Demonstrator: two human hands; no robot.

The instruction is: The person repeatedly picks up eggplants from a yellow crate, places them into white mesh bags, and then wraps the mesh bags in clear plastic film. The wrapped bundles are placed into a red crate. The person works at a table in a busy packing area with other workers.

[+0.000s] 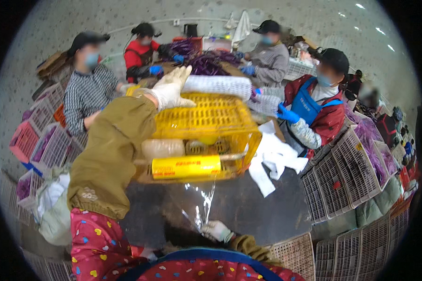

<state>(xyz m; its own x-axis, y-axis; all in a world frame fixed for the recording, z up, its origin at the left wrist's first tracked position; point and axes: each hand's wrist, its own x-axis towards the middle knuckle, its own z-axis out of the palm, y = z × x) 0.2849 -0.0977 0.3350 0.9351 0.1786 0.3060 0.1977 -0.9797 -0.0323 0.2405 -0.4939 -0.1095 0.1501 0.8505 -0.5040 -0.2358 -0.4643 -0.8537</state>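
My left hand point(172, 89), in a whitish glove, reaches forward over a yellow plastic crate point(204, 121) lying on its side, with fingers spread beside a roll wrapped in white foam netting point(216, 85) on top. Whether it touches the netting, I cannot tell. My right hand point(216, 230), gloved too, pinches the edge of clear plastic film point(204, 202) close to my body. That film runs up to a yellow-labelled roll of cling film point(186, 167) mounted on a rod at the crate's open side. Inside the crate lies a pale wrapped roll point(163, 148).
White cloth-like strips point(276, 158) lie right of the crate on the dark tabletop point(260, 207). Purple produce point(207, 63) is heaped at the far end. Several co-workers stand around the table; one co-worker's blue-gloved hand point(288, 114) is near the netting. Stacked plastic crates point(351, 168) flank both sides.
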